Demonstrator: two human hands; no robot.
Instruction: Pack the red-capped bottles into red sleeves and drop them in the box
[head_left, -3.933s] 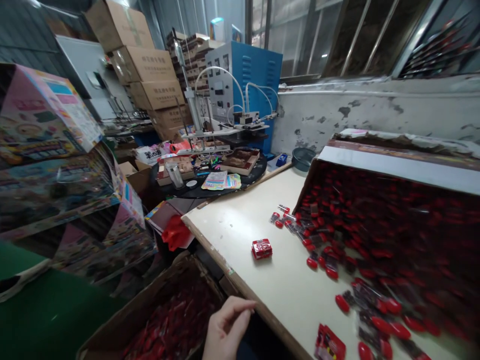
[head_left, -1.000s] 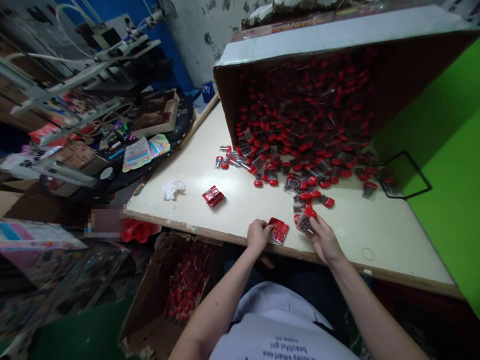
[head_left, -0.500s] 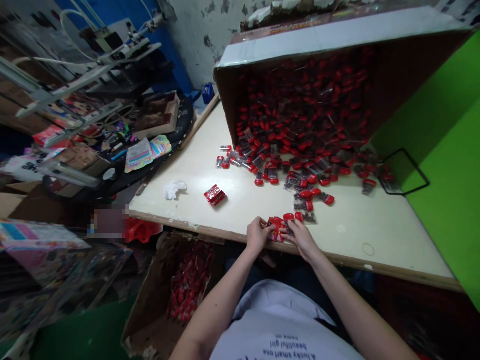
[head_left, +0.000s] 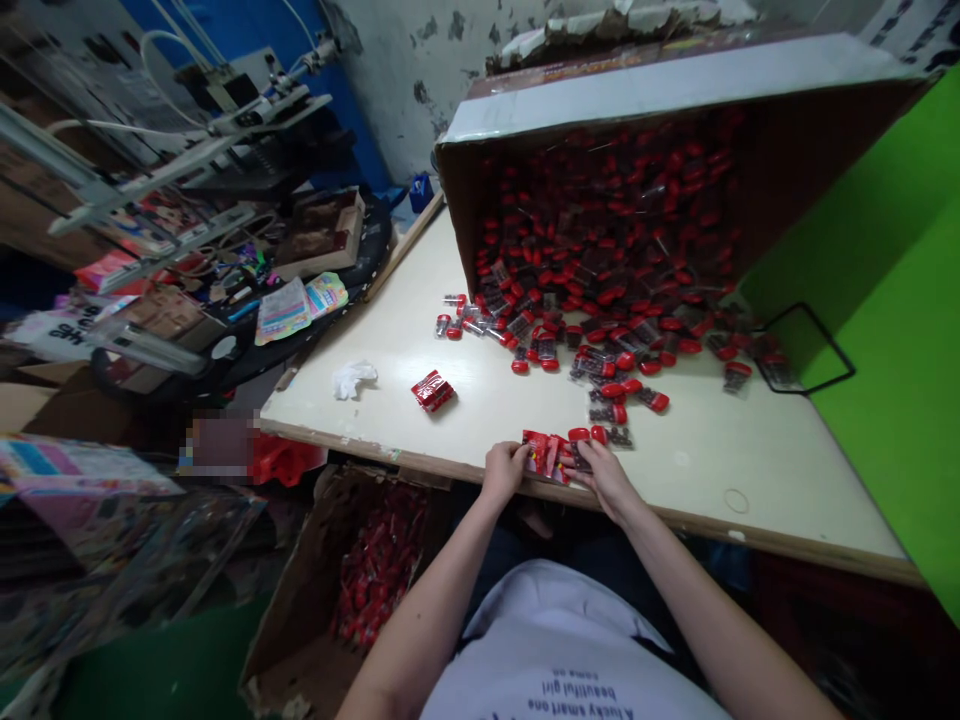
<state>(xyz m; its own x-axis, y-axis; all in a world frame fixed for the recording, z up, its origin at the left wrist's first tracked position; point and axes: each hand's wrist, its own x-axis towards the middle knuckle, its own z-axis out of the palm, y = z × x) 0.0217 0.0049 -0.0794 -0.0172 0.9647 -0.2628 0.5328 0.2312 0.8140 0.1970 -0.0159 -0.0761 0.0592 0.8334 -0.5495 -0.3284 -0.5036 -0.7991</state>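
Note:
At the table's front edge my left hand (head_left: 505, 468) pinches the left side of a red printed packet (head_left: 534, 450). More red packets (head_left: 556, 458) lie just right of it, overlapping, between my two hands. My right hand (head_left: 609, 478) is closed on a small clear packet of dark pieces (head_left: 580, 456), its other fingers resting over the red packets. Right behind that hand are red-capped clear packets (head_left: 619, 436) on the table. A bundle of red packets (head_left: 433, 391) sits apart to the left.
A large cardboard box (head_left: 459, 215) lies on its side at the back, red-capped packets spilling out. Crumpled white tissue (head_left: 354, 380) and a rubber band (head_left: 736, 500) lie on the table (head_left: 720, 440). Below left, an open carton (head_left: 300, 600) holds red packets. A metal-framed machine (head_left: 202, 130) stands left.
My left hand has shifted slightly left, drawing a red packet out, so the red packets are spread wider. My right hand has stayed nearly in place.

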